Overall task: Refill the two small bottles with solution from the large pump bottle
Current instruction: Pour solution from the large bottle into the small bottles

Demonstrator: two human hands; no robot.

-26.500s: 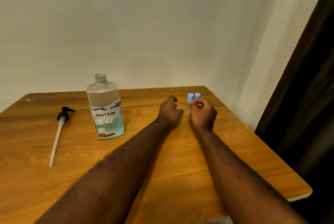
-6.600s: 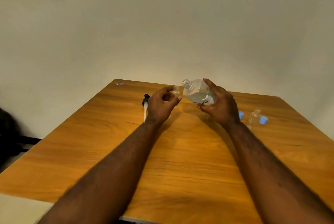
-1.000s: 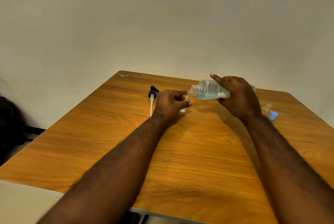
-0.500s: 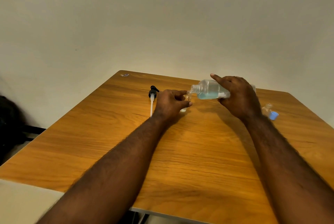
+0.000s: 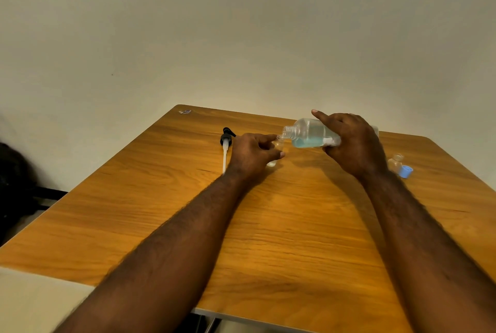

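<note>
Right hand (image 5: 354,144) wraps the large bottle (image 5: 308,134), tipped near horizontal, index finger extended, neck at the mouth of the small bottle (image 5: 276,148). Left hand (image 5: 252,155) pinches that small bottle, standing on the table (image 5: 268,225). Second small bottle (image 5: 396,162) sits uncapped at right beside a blue cap (image 5: 405,171); pump (image 5: 225,144) lies at left.

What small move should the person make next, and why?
Probably tip the large bottle slightly further with the right hand: its blue solution lies short of the neck, while its mouth sits over the small bottle gripped by the left hand.
</note>
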